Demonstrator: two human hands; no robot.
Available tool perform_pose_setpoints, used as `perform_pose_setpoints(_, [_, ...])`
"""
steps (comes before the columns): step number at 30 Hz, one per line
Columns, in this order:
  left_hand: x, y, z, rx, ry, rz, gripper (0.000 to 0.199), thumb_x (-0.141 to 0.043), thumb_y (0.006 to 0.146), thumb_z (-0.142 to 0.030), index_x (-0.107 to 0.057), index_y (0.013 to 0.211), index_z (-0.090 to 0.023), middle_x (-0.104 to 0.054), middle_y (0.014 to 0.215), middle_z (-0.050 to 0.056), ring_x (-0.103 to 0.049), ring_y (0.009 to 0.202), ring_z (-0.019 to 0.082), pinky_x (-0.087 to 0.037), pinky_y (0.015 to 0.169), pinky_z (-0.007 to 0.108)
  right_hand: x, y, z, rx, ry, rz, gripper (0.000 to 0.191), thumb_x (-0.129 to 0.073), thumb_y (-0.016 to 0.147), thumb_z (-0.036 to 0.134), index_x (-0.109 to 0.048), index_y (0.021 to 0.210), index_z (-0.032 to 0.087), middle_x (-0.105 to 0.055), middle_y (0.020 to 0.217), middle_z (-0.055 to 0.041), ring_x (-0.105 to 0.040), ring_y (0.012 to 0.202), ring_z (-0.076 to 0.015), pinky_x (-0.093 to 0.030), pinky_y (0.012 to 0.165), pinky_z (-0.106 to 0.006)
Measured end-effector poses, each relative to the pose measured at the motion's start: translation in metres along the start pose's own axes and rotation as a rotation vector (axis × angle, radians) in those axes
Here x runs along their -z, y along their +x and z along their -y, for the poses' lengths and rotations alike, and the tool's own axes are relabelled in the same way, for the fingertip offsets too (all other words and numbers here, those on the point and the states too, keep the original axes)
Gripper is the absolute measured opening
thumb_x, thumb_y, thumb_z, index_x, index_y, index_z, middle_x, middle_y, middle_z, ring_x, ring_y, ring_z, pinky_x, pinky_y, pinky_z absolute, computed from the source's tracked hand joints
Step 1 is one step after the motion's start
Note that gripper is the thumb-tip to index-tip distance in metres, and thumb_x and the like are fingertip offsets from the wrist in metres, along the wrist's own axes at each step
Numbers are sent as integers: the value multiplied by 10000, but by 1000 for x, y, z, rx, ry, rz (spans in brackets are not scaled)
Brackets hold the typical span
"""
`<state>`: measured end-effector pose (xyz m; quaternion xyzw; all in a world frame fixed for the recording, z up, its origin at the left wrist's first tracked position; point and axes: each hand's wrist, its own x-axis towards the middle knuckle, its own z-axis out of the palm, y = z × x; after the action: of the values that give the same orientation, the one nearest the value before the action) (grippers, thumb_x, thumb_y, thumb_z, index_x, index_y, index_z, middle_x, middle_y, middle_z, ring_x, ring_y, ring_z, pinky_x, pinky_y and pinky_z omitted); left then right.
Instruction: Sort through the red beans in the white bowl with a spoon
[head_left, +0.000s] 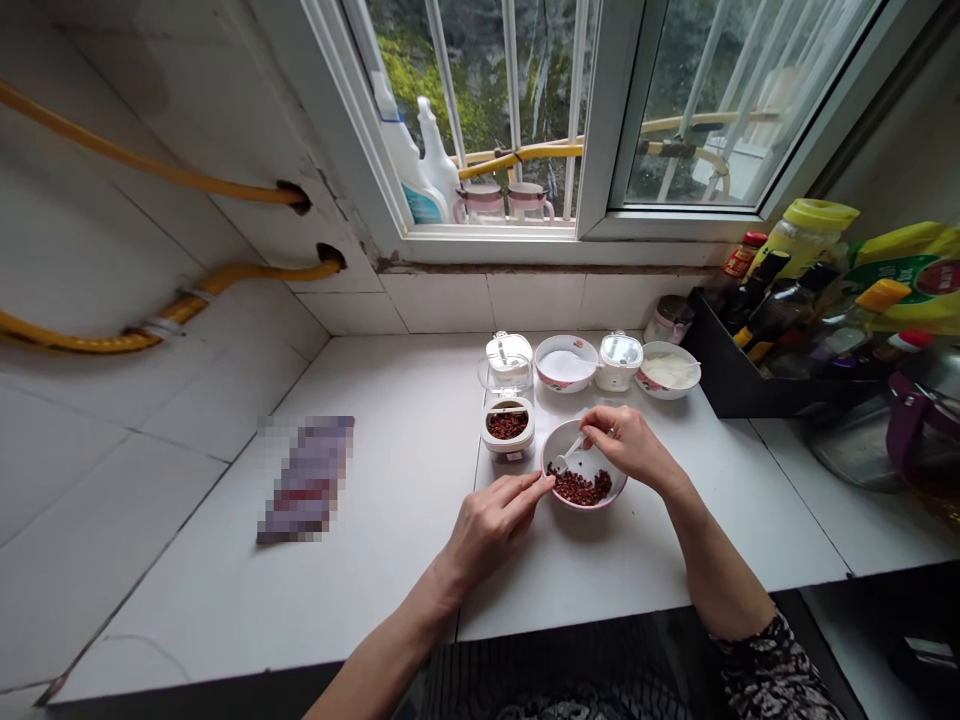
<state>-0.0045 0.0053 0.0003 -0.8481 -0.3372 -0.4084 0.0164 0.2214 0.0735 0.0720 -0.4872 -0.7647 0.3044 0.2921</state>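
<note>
My right hand [634, 448] pinches the handle of a small white spoon [573, 450] and holds it tilted inside a white bowl with a pink rim [618, 488]. Dark red peppercorn-like grains [582, 489] lie in the bottom of this bowl, and the spoon's tip is down at their left edge. My left hand [491, 518] has its fingertips at the bowl's left rim, gripping it from the side; its thumb is hidden. Just left of the bowl stands an open seasoning jar [509, 454] filled with similar red grains.
Behind are a lidded seasoning jar [510, 352], a bowl of white granules [567, 384], another jar [619, 372] and a bowl of pale powder [669, 391]. A black bottle box [739, 398] borders the right. A blurred purple packet [311, 475] lies left on the counter [405, 430].
</note>
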Motion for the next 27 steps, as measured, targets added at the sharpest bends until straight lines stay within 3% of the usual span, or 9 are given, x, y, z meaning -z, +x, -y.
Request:
perform_pose_setpoints(5, [1, 1, -1, -4, 5, 1, 366, -483, 950, -63, -603, 1268, -196, -729, 1070, 85, -708, 917, 165, -598, 752, 261, 6, 2, -7, -112, 185, -19, 152, -561, 842, 273, -665, 788, 177, -717, 651, -19, -656, 636, -160, -481, 606, -274])
perform_pose_setpoints(19, [0, 3, -1, -22, 13, -14, 343, -486, 941, -46, -614, 1233, -171, -733, 1057, 88, -705, 890, 162, -589, 733, 255, 8, 8, -13, -198, 471, -35, 212, -689, 709, 362, -657, 718, 153, -680, 580, -26, -637, 562, -151, -471, 551, -271])
perform_pose_setpoints(23, [0, 3, -1, -12, 13, -13, 349, -482, 950, -67, -615, 1250, -185, -733, 1055, 89, -708, 889, 160, -596, 740, 256, 6, 15, -12, -200, 547, -138, 273, -726, 683, 417, -664, 747, 158, -697, 591, -41, -647, 576, -166, -477, 549, -281])
perform_pose_setpoints(27, [0, 3, -2, -11, 7, -15, 355, -482, 948, -64, -613, 1257, -180, -733, 1051, 91, -707, 885, 165, -599, 735, 262, -5, 21, 6, -93, 530, -296, 253, -681, 761, 424, -660, 800, 174, -724, 660, -53, -670, 618, -180, -507, 588, -298])
